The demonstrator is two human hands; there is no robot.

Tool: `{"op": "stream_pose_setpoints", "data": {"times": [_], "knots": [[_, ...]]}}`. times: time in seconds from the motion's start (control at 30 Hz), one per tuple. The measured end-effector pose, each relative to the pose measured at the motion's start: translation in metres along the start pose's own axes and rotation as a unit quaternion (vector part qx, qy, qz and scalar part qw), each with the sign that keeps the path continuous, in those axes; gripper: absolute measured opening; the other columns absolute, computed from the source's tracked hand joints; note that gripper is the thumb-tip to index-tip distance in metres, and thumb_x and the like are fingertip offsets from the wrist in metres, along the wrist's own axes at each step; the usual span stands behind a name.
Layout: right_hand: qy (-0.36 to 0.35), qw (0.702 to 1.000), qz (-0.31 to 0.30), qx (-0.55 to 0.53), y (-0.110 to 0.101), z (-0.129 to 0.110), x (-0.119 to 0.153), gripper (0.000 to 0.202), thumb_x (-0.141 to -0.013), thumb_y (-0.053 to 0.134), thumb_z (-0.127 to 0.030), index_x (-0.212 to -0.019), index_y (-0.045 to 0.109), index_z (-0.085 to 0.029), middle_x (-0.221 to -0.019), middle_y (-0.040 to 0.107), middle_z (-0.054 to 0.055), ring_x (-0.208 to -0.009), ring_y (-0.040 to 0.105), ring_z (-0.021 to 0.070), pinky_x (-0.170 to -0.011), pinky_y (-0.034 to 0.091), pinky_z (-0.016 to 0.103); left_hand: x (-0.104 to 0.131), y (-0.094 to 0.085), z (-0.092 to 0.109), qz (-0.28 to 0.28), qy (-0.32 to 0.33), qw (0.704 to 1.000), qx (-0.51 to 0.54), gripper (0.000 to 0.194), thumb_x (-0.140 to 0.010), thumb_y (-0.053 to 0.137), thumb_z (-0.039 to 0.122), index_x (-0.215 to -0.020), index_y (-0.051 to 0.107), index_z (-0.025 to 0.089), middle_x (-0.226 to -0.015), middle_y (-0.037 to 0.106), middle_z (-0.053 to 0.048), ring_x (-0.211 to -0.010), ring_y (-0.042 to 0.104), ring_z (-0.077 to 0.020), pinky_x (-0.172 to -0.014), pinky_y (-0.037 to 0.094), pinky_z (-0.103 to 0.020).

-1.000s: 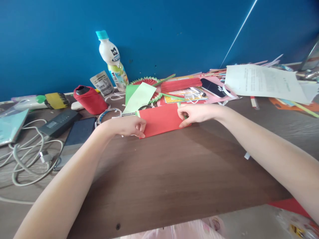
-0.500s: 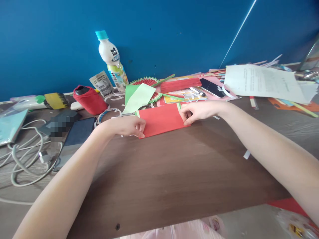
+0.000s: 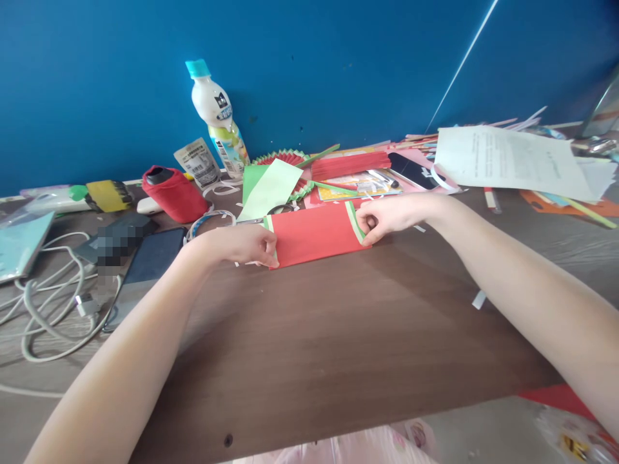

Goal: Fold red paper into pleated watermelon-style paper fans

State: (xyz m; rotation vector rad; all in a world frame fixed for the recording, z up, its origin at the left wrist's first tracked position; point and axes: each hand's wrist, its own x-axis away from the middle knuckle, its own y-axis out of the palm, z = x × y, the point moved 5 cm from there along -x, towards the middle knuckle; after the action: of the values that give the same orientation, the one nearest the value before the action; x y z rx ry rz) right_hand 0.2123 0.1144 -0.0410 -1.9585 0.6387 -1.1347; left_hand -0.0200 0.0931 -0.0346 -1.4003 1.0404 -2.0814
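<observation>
A red paper (image 3: 314, 236) with green and pale strips along its two short sides lies on the brown table (image 3: 309, 335). My left hand (image 3: 258, 246) pinches its lower left corner. At the right side, my right hand (image 3: 374, 222) has thumb and fingers closed on the lower right corner. Just behind the paper are a light green sheet (image 3: 271, 190), partly visible scissors (image 3: 280, 209) and a folded red paper stack (image 3: 351, 165).
A bottle (image 3: 218, 116) stands by the blue wall. On the left are a red-wrapped item (image 3: 175, 195), a dark phone (image 3: 149, 267) and white cables (image 3: 36, 316). Printed sheets (image 3: 512, 161) lie at the back right.
The fingers of both hands have shifted slightly outward towards the paper's side edges, and more of the green and pale strips now shows, most clearly on the right.
</observation>
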Motion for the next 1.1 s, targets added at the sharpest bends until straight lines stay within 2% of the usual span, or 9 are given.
{"op": "stream_pose_setpoints", "data": {"times": [0.2, 0.27, 0.33, 0.4, 0.47, 0.6, 0.7, 0.83, 1.1], "knots": [[0.041, 0.999, 0.002, 0.019, -0.001, -0.002, 0.003, 0.027, -0.064, 0.061, -0.045, -0.065, 0.049, -0.02, -0.065, 0.052, -0.001, -0.056, 0.045, 0.0122, -0.048, 0.028, 0.026, 0.005, -0.001, 0.005, -0.002, -0.012, 1.0, -0.003, 0.021, -0.067, 0.053, 0.038, -0.068, 0.054, 0.018, -0.07, 0.06, -0.002, -0.058, 0.05, -0.0121, -0.049, 0.034, -0.022], [0.046, 0.999, 0.0, 0.023, 0.0, -0.005, 0.005, 0.025, -0.065, 0.06, -0.043, -0.064, 0.049, -0.02, -0.064, 0.052, -0.001, -0.054, 0.045, 0.0123, -0.047, 0.028, 0.026, 0.009, -0.003, 0.008, 0.026, -0.026, 0.999, -0.03, 0.02, -0.067, 0.053, 0.037, -0.069, 0.055, 0.018, -0.073, 0.062, -0.003, -0.062, 0.052, -0.0139, -0.051, 0.034, -0.024], [0.035, 0.999, 0.001, 0.02, 0.0, -0.009, 0.007, 0.018, -0.066, 0.059, -0.037, -0.065, 0.052, -0.021, -0.066, 0.055, -0.001, -0.055, 0.047, 0.0128, -0.048, 0.029, 0.026, 0.012, -0.005, 0.013, 0.079, -0.025, 0.994, -0.07, 0.017, -0.067, 0.053, 0.036, -0.073, 0.055, 0.019, -0.077, 0.062, -0.003, -0.067, 0.053, -0.016, -0.053, 0.033, -0.025], [0.007, 1.0, -0.001, 0.002, 0.001, -0.016, 0.008, 0.01, -0.067, 0.057, -0.03, -0.071, 0.054, -0.022, -0.072, 0.058, 0.0, -0.06, 0.051, 0.014, -0.051, 0.031, 0.026, 0.012, -0.003, 0.022, 0.115, 0.023, 0.99, -0.081, 0.015, -0.068, 0.051, 0.031, -0.079, 0.055, 0.021, -0.084, 0.062, -0.002, -0.073, 0.054, -0.0169, -0.056, 0.034, -0.025], [-0.021, 1.0, -0.008, -0.018, 0.002, -0.022, 0.009, 0.01, -0.068, 0.055, -0.025, -0.077, 0.055, -0.023, -0.078, 0.06, 0.0, -0.065, 0.054, 0.0152, -0.053, 0.032, 0.026, 0.009, 0.002, 0.03, 0.116, 0.081, 0.988, -0.058, 0.017, -0.07, 0.047, 0.025, -0.084, 0.054, 0.022, -0.091, 0.062, -0.002, -0.077, 0.054, -0.0159, -0.061, 0.036, -0.024], [-0.037, 0.999, -0.018, -0.017, 0.004, -0.03, 0.011, 0.017, -0.066, 0.051, -0.018, -0.082, 0.054, -0.023, -0.086, 0.059, 0.002, -0.069, 0.054, 0.0164, -0.055, 0.034, 0.026, 0.001, 0.008, 0.034, 0.135, 0.095, 0.986, -0.029, 0.019, -0.07, 0.05, 0.033, -0.085, 0.052, 0.021, -0.088, 0.061, -0.002, -0.074, 0.054, -0.0155, -0.059, 0.037, -0.024], [-0.046, 0.999, -0.017, -0.015, 0.005, -0.034, 0.012, 0.015, -0.068, 0.052, -0.022, -0.083, 0.053, -0.024, -0.088, 0.058, 0.002, -0.071, 0.053, 0.0172, -0.056, 0.034, 0.027, -0.002, 0.008, 0.035, 0.152, 0.101, 0.983, -0.024, 0.022, -0.07, 0.053, 0.038, -0.083, 0.051, 0.021, -0.086, 0.061, -0.001, -0.073, 0.054, -0.0156, -0.057, 0.036, -0.023], [-0.079, 0.997, -0.003, -0.019, 0.007, -0.039, 0.01, 0.02, -0.068, 0.057, -0.037, -0.08, 0.049, -0.023, -0.086, 0.055, 0.002, -0.072, 0.051, 0.017, -0.056, 0.035, 0.027, -0.002, 0.008, 0.035, 0.141, 0.104, 0.984, -0.028, 0.018, -0.072, 0.051, 0.036, -0.081, 0.052, 0.021, -0.079, 0.06, -0.001, -0.067, 0.054, -0.0141, -0.055, 0.035, -0.023], [-0.098, 0.995, 0.004, -0.024, 0.006, -0.039, 0.008, 0.011, -0.073, 0.052, -0.028, -0.081, 0.049, -0.022, -0.082, 0.056, 0.002, -0.069, 0.051, 0.0157, -0.056, 0.035, 0.026, 0.0, 0.004, 0.036, 0.138, 0.12, 0.983, -0.015, 0.016, -0.073, 0.051, 0.033, -0.083, 0.053, 0.02, -0.078, 0.06, 0.0, -0.068, 0.054, -0.0125, -0.058, 0.037, -0.022]]}}
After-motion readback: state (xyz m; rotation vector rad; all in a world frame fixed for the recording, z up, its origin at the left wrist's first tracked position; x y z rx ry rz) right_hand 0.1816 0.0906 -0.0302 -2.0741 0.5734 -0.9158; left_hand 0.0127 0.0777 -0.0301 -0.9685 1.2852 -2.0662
